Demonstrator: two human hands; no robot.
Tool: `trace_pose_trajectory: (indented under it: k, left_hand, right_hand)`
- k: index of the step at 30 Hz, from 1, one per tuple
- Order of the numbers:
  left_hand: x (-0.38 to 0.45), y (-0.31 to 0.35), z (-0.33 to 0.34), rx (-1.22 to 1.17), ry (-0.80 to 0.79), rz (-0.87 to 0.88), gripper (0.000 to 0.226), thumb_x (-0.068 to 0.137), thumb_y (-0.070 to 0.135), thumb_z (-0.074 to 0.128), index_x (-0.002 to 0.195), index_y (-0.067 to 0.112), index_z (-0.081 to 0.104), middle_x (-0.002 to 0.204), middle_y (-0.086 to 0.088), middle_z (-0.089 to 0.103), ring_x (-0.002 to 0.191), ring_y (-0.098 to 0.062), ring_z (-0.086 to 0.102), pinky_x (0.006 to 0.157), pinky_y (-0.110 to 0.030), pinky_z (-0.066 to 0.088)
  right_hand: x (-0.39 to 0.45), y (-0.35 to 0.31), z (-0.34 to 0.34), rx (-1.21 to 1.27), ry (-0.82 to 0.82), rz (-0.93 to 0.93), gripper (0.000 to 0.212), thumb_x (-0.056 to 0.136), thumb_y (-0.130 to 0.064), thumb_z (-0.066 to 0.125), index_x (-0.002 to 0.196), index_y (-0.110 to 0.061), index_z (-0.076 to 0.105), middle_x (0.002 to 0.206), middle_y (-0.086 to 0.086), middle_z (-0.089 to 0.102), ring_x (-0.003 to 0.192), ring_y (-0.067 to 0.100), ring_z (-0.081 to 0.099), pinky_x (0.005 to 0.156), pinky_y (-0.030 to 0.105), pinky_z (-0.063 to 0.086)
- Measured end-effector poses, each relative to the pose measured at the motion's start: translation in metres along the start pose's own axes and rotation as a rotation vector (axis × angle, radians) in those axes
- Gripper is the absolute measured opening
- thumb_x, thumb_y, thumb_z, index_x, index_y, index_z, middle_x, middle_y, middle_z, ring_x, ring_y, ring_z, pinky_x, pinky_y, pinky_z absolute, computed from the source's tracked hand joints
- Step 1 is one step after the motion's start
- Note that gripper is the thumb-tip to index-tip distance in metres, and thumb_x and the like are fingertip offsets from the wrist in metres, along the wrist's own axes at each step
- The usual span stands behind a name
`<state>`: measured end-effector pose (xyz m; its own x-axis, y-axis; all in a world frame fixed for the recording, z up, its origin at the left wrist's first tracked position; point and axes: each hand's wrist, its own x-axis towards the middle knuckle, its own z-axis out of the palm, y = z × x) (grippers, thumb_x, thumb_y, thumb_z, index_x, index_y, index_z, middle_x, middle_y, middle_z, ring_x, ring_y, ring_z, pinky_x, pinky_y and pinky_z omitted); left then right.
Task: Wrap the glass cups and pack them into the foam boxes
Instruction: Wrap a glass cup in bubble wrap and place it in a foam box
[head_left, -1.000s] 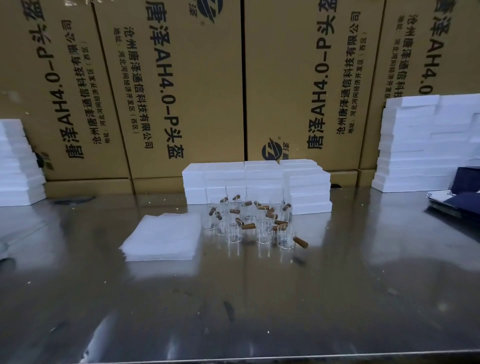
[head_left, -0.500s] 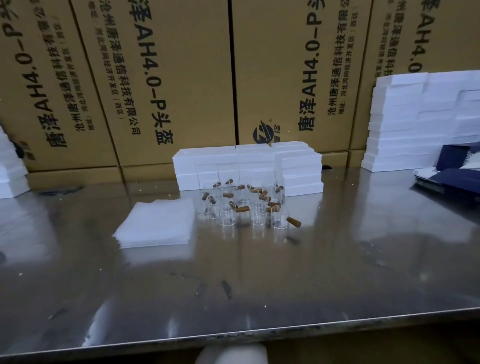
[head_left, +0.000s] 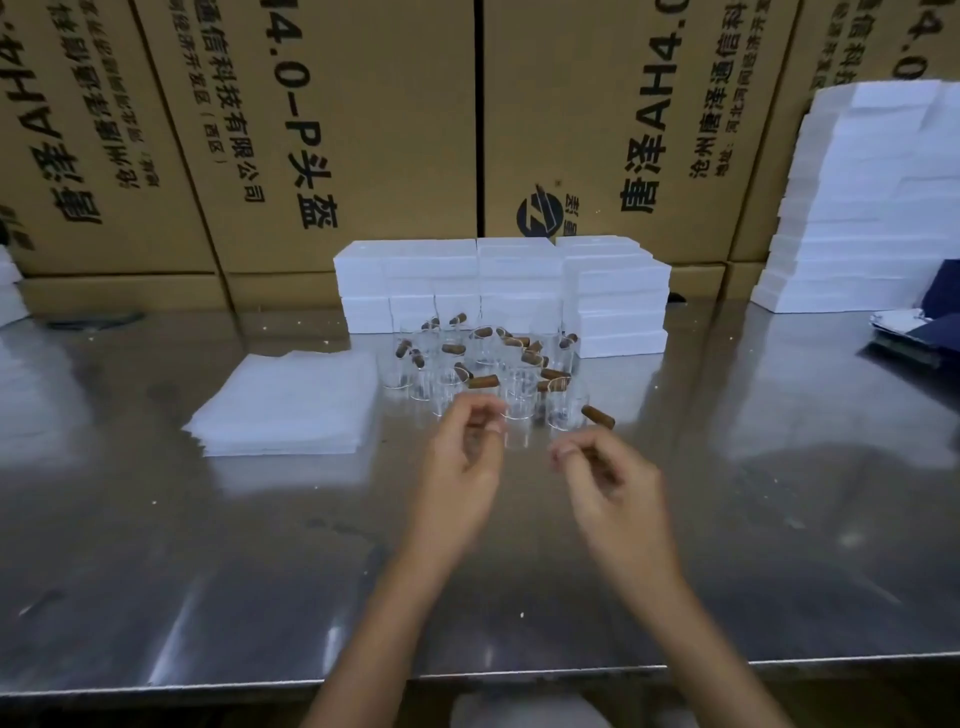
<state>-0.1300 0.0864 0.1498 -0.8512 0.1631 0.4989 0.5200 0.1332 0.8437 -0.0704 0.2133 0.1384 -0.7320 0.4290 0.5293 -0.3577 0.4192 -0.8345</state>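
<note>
Glass cups untouched at twelve o'clock; both hands, left hand and right hand, newly arrived, grips loosely curled, empty—wrapping starts now.

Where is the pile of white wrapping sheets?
In the head view, the wrapping sheets lie left of centre on the metal table, just left of the glass cups.

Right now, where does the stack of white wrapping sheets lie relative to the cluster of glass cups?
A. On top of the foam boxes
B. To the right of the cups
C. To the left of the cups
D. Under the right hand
C: the stack of wrapping sheets lies flat on the steel table, left of the glass cups.
</note>
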Motion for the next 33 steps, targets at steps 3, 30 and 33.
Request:
trace_pose_trajectory:
  k: [3,30,33]
  left_hand:
    - [0.061,-0.029,0.019,0.131,0.043,-0.007,0.019,0.096,0.0,0.054,0.105,0.015,0.062,0.107,0.001,0.066,0.093,-0.01,0.061,0.073,-0.008,0.042]
    - [0.121,-0.125,-0.003,0.061,0.178,-0.104,0.019,0.084,0.012,0.078,0.079,0.022,0.062,0.1,0.004,0.061,0.1,-0.015,0.061,0.092,-0.033,0.049]
    - [0.119,-0.105,-0.008,-0.071,0.154,-0.123,0.021,0.081,0.014,0.083,0.077,0.024,0.065,0.11,0.008,0.058,0.106,-0.012,0.062,0.091,-0.024,0.051]
  right_hand:
    - [0.046,0.029,0.027,-0.102,-0.013,0.049,0.014,0.091,-0.017,0.057,0.082,-0.022,0.067,0.075,-0.007,0.069,0.072,0.012,0.064,0.073,0.039,0.054]
    - [0.093,0.114,0.144,-0.068,-0.198,0.04,0.075,0.082,-0.032,0.07,0.145,-0.038,0.03,0.136,-0.017,0.051,0.125,0.004,0.051,0.102,0.034,0.047]
    - [0.089,0.103,0.142,-0.046,-0.089,0.012,0.078,0.075,-0.047,0.071,0.142,-0.038,0.032,0.132,-0.014,0.052,0.123,0.007,0.051,0.101,0.035,0.047]
